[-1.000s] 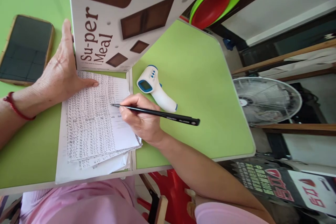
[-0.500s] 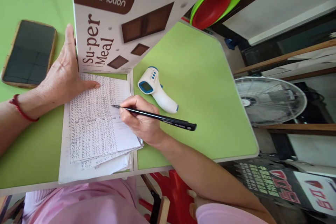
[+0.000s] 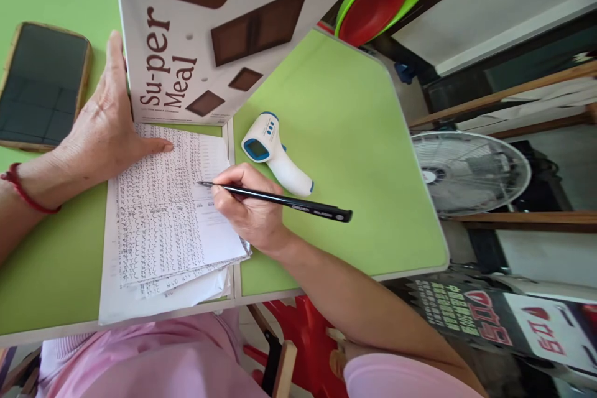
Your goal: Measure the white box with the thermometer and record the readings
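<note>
In my right hand (image 3: 249, 205) is a black pen (image 3: 298, 202), pinched near its tip, which points at the sheet at the end of the written lines. The paper (image 3: 158, 211) is covered in dense handwriting and lies on top of several other sheets. My left hand (image 3: 105, 118) rests with fingers stretched out, its thumb across the top of the paper. Its other fingers lie against the lower left side of a white NutriMotion box (image 3: 177, 25) standing upright. Some left fingertips are hidden by the box.
A phone (image 3: 44, 84) lies left of my left hand. The white and blue infrared thermometer (image 3: 275, 152) sits on the green table (image 3: 354, 155) beyond my right hand. Past the table edge are green and red basins (image 3: 375, 6) and a fan (image 3: 471, 171). A red stool (image 3: 303, 336) stands below.
The whole view has shifted slightly, so things appear a little further left and up. The pen tip stays at nearly the same part of the paper, and both hands keep their pose.
</note>
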A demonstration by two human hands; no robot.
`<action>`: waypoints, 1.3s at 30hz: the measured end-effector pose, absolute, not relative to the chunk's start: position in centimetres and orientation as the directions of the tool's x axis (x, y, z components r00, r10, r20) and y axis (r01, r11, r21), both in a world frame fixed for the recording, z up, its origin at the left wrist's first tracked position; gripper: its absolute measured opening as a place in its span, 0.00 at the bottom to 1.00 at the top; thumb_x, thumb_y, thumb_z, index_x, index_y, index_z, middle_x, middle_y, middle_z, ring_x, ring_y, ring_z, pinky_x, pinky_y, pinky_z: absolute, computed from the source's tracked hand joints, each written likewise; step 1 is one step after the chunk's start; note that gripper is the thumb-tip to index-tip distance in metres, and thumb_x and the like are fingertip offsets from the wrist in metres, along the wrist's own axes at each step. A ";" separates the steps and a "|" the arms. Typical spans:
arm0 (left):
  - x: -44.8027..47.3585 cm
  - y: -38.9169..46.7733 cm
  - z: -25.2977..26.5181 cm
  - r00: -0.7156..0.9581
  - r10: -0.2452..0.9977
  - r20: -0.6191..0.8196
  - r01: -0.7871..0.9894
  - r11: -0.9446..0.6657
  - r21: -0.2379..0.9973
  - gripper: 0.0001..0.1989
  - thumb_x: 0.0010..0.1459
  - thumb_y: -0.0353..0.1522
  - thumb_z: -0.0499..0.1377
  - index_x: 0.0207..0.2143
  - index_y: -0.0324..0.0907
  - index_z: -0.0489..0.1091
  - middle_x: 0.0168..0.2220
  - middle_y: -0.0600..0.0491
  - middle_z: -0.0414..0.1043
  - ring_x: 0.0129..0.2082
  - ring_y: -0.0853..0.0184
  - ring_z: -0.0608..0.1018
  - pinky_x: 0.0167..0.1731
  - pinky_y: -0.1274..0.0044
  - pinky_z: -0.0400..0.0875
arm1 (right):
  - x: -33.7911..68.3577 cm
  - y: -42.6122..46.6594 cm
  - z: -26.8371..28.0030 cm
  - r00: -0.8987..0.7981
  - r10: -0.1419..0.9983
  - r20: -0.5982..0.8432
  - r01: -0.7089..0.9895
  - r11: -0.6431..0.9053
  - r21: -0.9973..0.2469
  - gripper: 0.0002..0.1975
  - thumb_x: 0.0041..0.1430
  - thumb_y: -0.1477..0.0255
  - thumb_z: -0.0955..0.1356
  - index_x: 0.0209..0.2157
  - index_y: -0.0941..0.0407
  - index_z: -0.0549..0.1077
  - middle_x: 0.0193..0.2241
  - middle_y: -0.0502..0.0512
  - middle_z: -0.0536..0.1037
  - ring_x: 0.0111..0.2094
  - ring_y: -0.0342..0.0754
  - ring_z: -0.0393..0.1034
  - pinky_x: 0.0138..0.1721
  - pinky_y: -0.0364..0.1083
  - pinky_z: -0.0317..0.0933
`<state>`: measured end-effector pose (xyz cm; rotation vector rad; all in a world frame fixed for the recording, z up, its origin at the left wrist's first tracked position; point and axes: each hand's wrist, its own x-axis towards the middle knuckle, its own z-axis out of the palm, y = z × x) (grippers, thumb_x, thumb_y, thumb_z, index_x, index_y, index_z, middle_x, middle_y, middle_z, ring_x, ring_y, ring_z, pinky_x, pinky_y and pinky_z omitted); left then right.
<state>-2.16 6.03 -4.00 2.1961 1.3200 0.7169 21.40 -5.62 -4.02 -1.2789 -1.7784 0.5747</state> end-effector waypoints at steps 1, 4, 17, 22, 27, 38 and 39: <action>-2.1 6.0 -4.0 0.401 0.896 0.188 0.648 -0.423 0.633 0.72 0.37 0.44 0.71 0.70 0.37 0.22 0.72 0.40 0.25 0.71 0.44 0.41 0.69 0.56 0.43 | 21.4 -5.6 -4.0 -0.116 0.924 0.364 0.541 0.366 -0.757 0.03 0.57 0.70 0.68 0.30 0.52 0.70 0.22 0.45 0.73 0.21 0.39 0.62 0.23 0.42 0.60; -2.0 6.0 -3.8 0.403 0.899 0.169 0.662 -0.414 0.625 0.72 0.38 0.43 0.71 0.70 0.37 0.22 0.72 0.39 0.26 0.71 0.43 0.41 0.69 0.57 0.43 | 21.5 -5.6 -4.0 -0.125 0.927 0.355 0.545 0.363 -0.756 0.03 0.57 0.70 0.68 0.30 0.52 0.69 0.22 0.45 0.72 0.22 0.40 0.63 0.23 0.42 0.61; -2.1 6.1 -4.0 0.399 0.901 0.170 0.653 -0.410 0.637 0.74 0.36 0.43 0.72 0.70 0.37 0.23 0.72 0.40 0.28 0.71 0.43 0.42 0.69 0.57 0.43 | 21.5 -5.6 -3.9 -0.132 0.925 0.356 0.526 0.369 -0.766 0.04 0.57 0.69 0.68 0.30 0.53 0.69 0.22 0.45 0.72 0.20 0.39 0.61 0.22 0.42 0.59; -2.3 6.2 -4.3 0.403 0.891 0.210 0.627 -0.436 0.646 0.73 0.38 0.47 0.72 0.71 0.39 0.24 0.72 0.40 0.29 0.71 0.43 0.43 0.69 0.56 0.45 | 21.5 -5.6 -3.9 -0.113 0.924 0.367 0.554 0.365 -0.748 0.04 0.57 0.69 0.67 0.29 0.52 0.68 0.22 0.45 0.72 0.21 0.40 0.62 0.23 0.42 0.60; -2.1 6.0 -3.7 0.387 0.905 0.177 0.640 -0.402 0.655 0.71 0.37 0.42 0.72 0.71 0.37 0.26 0.72 0.42 0.30 0.71 0.44 0.43 0.70 0.59 0.43 | 21.4 -5.5 -3.8 -0.124 0.913 0.389 0.544 0.390 -0.743 0.03 0.57 0.71 0.67 0.29 0.53 0.68 0.22 0.45 0.72 0.21 0.39 0.61 0.22 0.41 0.59; -2.1 6.0 -3.5 0.390 0.905 0.170 0.651 -0.401 0.645 0.73 0.36 0.43 0.72 0.71 0.36 0.24 0.72 0.40 0.29 0.71 0.42 0.42 0.70 0.58 0.43 | 21.5 -5.6 -3.9 -0.096 0.919 0.382 0.536 0.371 -0.759 0.04 0.57 0.70 0.66 0.28 0.53 0.68 0.22 0.45 0.72 0.21 0.39 0.62 0.23 0.42 0.59; -2.1 6.1 -3.6 0.395 0.902 0.173 0.648 -0.407 0.643 0.74 0.36 0.44 0.73 0.71 0.36 0.24 0.72 0.40 0.29 0.71 0.42 0.42 0.70 0.58 0.43 | 21.5 -5.6 -3.9 -0.078 0.919 0.386 0.538 0.364 -0.761 0.04 0.57 0.70 0.66 0.28 0.53 0.68 0.22 0.45 0.72 0.21 0.39 0.62 0.23 0.42 0.59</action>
